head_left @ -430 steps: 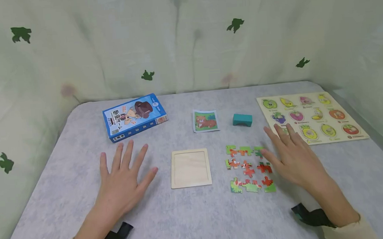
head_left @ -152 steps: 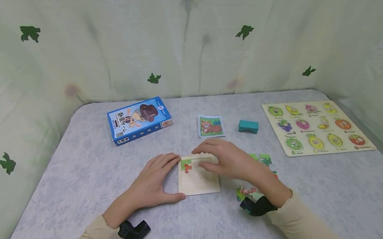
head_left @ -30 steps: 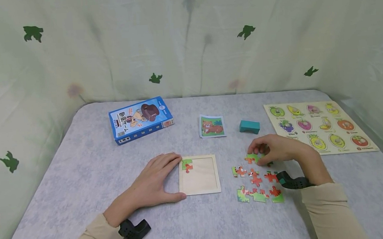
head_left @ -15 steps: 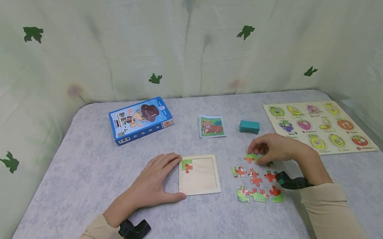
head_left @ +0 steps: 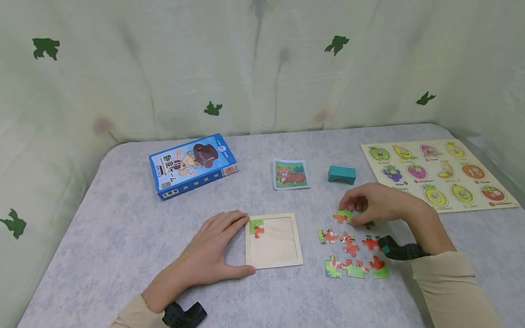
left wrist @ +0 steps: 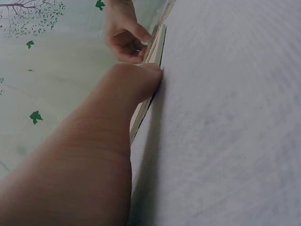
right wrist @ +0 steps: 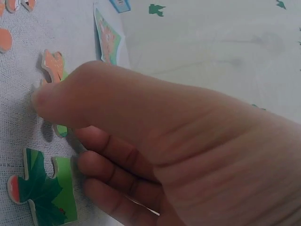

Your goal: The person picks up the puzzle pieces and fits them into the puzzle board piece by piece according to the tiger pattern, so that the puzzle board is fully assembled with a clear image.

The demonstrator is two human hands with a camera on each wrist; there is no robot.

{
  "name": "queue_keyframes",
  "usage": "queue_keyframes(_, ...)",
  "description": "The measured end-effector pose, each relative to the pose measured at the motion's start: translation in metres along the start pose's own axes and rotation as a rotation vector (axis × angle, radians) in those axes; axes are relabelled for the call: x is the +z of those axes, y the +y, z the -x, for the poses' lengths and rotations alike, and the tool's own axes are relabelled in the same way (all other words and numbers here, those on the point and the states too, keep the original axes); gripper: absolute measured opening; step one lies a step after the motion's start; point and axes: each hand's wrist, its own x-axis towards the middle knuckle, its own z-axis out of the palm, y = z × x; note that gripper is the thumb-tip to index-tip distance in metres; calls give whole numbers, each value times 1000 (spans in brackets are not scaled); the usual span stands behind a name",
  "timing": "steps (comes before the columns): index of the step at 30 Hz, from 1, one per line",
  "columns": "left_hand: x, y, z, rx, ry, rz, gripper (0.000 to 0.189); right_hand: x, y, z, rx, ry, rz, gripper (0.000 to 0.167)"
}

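Observation:
My left hand (head_left: 213, 246) holds the wooden puzzle tray (head_left: 276, 259) by its left side, fingertips at the back left corner and thumb at the front left. One green and orange jigsaw piece lies in the tray's back left corner (head_left: 255, 226). To the right, my right hand (head_left: 372, 202) pinches another green and orange jigsaw piece (head_left: 342, 216), its thumb (right wrist: 51, 101) across it in the right wrist view. A dark green leaf piece (right wrist: 42, 188) lies just beside that hand. Several loose pieces (head_left: 350, 244) are spread in rows nearer to me.
Behind the tray lies a picture card of a bear (head_left: 290, 174), with a teal block (head_left: 342, 174) to its right. A blue game box (head_left: 194, 165) is at the back left. A fruit puzzle board (head_left: 441, 172) lies at the right, partly behind my right hand.
My right hand has come from over the tray to the loose pieces. In the last half second, the pinched piece has shifted slightly left and back. The left hand stays at the tray.

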Motion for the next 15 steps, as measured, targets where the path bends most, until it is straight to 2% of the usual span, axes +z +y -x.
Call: queue_keyframes(15, 0, 1, 0, -6, -2, 2, 106, 1, -9, -1, -28, 58, 40, 24)
